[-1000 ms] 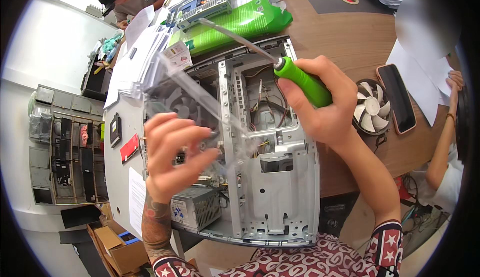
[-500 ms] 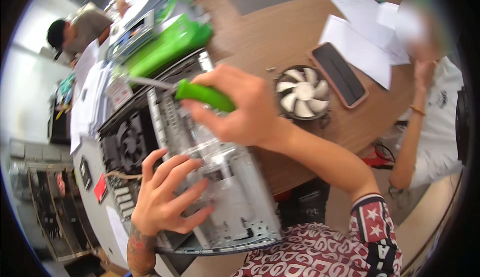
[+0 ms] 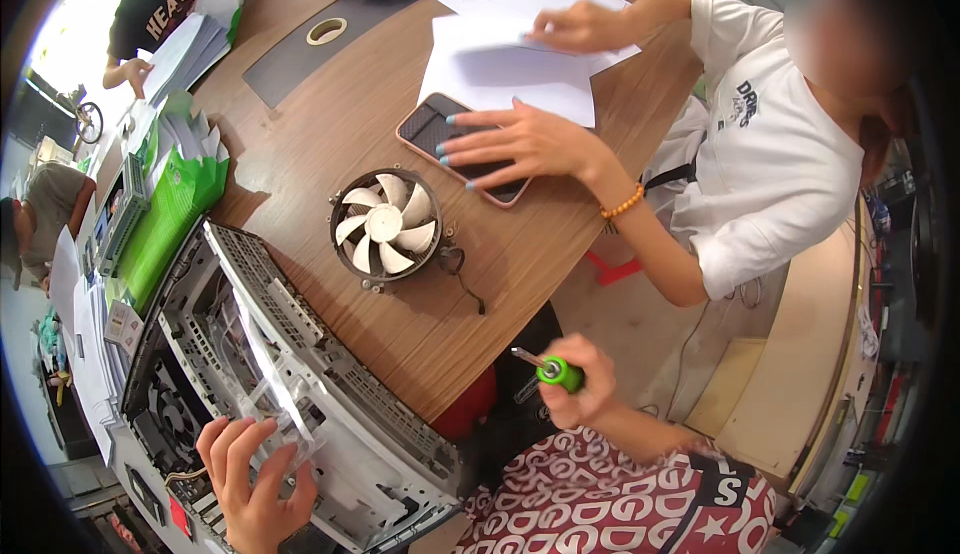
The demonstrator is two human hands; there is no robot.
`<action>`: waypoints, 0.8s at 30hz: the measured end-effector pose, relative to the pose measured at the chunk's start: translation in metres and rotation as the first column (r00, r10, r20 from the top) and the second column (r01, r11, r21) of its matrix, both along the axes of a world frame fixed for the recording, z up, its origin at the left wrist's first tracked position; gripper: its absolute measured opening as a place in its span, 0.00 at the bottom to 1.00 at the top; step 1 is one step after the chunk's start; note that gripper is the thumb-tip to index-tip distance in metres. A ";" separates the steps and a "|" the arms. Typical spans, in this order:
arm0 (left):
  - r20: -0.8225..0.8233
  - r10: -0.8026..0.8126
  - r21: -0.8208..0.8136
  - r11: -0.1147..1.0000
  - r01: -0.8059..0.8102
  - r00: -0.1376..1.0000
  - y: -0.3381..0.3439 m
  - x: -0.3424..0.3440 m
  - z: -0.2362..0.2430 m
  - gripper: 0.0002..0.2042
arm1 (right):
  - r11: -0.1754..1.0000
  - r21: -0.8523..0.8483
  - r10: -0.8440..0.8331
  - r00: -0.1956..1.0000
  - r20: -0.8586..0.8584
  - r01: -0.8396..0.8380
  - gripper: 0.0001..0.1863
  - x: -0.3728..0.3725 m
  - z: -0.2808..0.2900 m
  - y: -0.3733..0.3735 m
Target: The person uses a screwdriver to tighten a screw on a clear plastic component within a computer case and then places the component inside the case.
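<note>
My left hand (image 3: 250, 479) has curled fingers spread apart at the clear plastic piece (image 3: 285, 394) in the open computer case (image 3: 370, 434); whether the fingertips touch it I cannot tell. Inside the case a black fan (image 3: 172, 409) shows. My right hand (image 3: 590, 389), out beyond the case's right side, is closed round a green-handled screwdriver (image 3: 557, 374), its metal shaft pointing up and left. A white-bladed cooler fan (image 3: 384, 222) with a cable lies on the wooden table (image 3: 300, 144) beside the case.
A co-worker in white (image 3: 760, 164) sits at right, one hand (image 3: 515, 149) over a phone (image 3: 430, 119), the other on paper sheets (image 3: 500, 74). Two more people (image 3: 160, 4) are at far left. A green package (image 3: 170, 234), paper stacks (image 3: 90, 344) and a tape roll (image 3: 325, 31) lie around.
The view has swung rightward. My right hand has moved from over the case to its right with the screwdriver. The co-worker's hand has come onto the phone.
</note>
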State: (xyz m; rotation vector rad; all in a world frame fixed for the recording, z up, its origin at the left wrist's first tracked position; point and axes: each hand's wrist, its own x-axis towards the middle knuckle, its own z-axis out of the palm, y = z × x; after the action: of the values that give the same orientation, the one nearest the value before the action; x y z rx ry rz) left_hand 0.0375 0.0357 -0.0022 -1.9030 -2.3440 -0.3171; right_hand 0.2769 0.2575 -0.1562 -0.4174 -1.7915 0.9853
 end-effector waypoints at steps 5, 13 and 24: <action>0.058 -0.028 0.071 0.997 0.024 0.998 -0.003 -0.008 -0.009 0.15 | 0.932 -0.051 -0.253 0.743 0.620 0.360 0.12 0.102 -0.130 -0.020; -0.023 -0.060 0.108 0.992 0.062 0.998 -0.001 -0.014 -0.010 0.17 | 0.862 0.087 -0.394 0.552 0.734 0.500 0.21 0.088 -0.160 0.138; 0.017 0.037 0.059 0.998 -0.038 0.999 0.003 -0.020 -0.011 0.16 | 0.542 0.811 -0.324 0.836 0.443 -0.220 0.21 -0.080 -0.007 0.252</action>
State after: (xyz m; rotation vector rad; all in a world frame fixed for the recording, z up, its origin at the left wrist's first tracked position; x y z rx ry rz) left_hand 0.0172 0.0384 -0.0130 -1.8347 -2.3491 -0.3952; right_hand 0.1971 0.5097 -0.1633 -0.1124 -2.5166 -0.2135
